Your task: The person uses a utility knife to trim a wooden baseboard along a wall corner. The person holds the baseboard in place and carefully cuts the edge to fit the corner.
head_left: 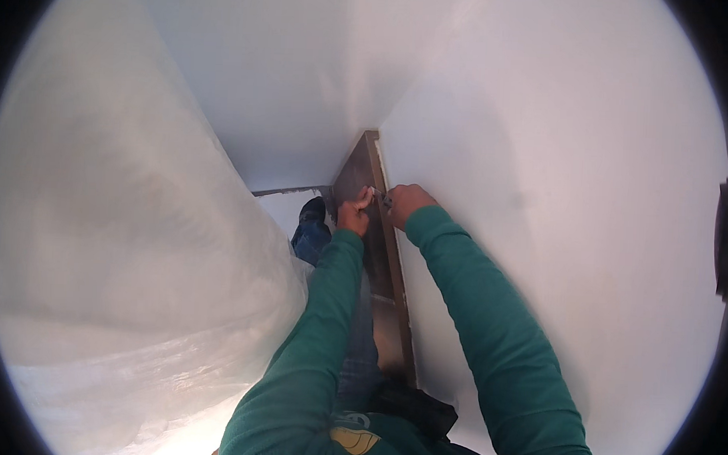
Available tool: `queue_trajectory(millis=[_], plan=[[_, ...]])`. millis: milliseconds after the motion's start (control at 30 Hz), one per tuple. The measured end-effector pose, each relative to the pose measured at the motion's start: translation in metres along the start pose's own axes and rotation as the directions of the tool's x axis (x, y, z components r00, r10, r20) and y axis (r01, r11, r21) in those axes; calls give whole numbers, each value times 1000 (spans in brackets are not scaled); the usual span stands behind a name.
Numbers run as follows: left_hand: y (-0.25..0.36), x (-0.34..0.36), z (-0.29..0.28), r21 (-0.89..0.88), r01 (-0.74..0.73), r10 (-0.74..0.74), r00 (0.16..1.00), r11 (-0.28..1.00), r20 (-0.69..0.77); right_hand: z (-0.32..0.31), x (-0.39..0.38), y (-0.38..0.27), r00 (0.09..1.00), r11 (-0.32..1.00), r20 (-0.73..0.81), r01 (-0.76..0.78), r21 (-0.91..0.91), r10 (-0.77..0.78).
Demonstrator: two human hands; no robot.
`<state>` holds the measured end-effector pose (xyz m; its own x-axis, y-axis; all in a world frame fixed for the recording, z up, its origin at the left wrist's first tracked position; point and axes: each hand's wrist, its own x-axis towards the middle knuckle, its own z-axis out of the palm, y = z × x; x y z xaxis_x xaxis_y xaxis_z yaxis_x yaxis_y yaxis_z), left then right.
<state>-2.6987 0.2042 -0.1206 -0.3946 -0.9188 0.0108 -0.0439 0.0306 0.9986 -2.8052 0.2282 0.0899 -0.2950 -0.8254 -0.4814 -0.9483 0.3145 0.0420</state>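
Note:
Both hands meet at the top edge of a dark brown wooden board (392,265) that runs low along the white wall. My left hand (353,215) is on the board's left side, its fingers closed near a small whitish bit (372,191) at their tips; what they grip is too small to make out. Just right of the edge, against the wall, my right hand (409,203) is closed around a small dark metal tool (387,201). The tool points toward the left fingertips. Its kind is mostly hidden by my fingers.
Translucent plastic sheeting (139,244) hangs close on the left, bulging toward my left arm. White walls (557,194) meet in a corner ahead. My dark shoe (312,210) stands on the floor near that corner. A dark object (723,240) sits at the far right rim.

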Motion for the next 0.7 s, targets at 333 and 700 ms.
queue_trajectory(millis=[333,700], plan=[[-33,-1,17,50,-156,157,987,986,-12,-10,-32,-14,998,999,-51,-27,44,29],[-20,7,7,227,-285,281,958,931,52,6,-26,-12,995,992,27,-93,90,91]])
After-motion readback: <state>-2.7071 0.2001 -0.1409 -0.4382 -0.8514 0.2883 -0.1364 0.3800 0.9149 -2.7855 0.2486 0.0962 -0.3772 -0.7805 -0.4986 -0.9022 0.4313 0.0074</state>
